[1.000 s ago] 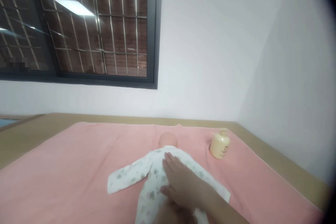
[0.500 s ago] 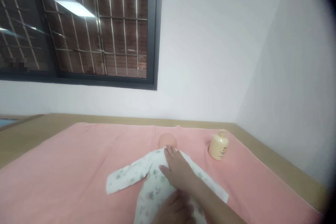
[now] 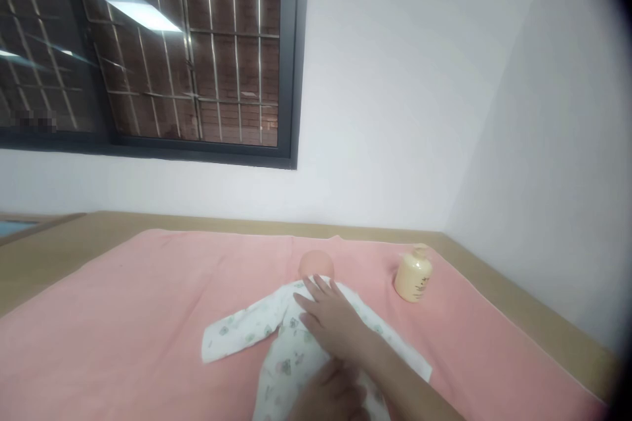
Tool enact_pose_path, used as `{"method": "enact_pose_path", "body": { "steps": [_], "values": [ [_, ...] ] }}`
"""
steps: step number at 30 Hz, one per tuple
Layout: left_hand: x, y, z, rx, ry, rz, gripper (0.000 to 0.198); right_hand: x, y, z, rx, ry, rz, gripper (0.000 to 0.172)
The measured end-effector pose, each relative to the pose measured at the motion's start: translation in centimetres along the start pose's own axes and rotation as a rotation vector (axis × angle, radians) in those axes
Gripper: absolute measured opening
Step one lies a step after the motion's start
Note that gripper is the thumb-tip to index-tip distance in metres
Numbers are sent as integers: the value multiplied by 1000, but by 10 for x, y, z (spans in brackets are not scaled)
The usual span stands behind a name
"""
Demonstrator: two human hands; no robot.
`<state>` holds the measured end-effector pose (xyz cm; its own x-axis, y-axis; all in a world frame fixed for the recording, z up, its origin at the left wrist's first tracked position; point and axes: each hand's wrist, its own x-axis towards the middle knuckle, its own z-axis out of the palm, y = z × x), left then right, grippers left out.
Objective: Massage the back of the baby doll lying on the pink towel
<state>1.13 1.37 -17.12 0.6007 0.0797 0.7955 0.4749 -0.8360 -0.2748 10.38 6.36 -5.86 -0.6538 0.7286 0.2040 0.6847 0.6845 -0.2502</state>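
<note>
A baby doll (image 3: 316,266) in a white printed romper (image 3: 247,332) lies on a pink towel (image 3: 123,316), its head toward the wall. My right hand (image 3: 330,319) rests flat on the doll's chest, fingers spread, fingertips near the neck. My left hand (image 3: 328,398) lies on the doll's lower body at the bottom edge of the view, fingers loosely flat, partly cut off. One sleeve of the romper stretches out to the left.
A cream-yellow bottle (image 3: 413,274) stands on the towel to the right of the doll's head. The towel covers a tan surface (image 3: 523,306) set in a white-walled corner. A barred dark window (image 3: 148,52) fills the upper left.
My right hand has slid up the doll's chest toward the neck and spread slightly. My left hand has come further into view on the lower body.
</note>
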Motion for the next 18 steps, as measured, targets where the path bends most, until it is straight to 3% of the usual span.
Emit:
{"method": "enact_pose_path", "body": {
  "steps": [4,7,11,14,16,18],
  "values": [
    [-8,2,11,87,-119,-112,17,-13,-10,1,-11,-2,-15,43],
    [-7,2,8,50,-120,-65,14,-10,-8,0,27,-10,-96,40],
    [5,1,-9,-25,-49,1,22,6,9,5,72,19,-36,44],
    [16,3,-24,-69,-165,-33,17,12,18,11,88,68,26,50],
    [22,4,-37,-205,-271,-127,15,12,19,16,89,99,62,53],
    [25,5,-50,-346,-298,-279,12,9,18,19,92,123,124,56]
  ]
}}
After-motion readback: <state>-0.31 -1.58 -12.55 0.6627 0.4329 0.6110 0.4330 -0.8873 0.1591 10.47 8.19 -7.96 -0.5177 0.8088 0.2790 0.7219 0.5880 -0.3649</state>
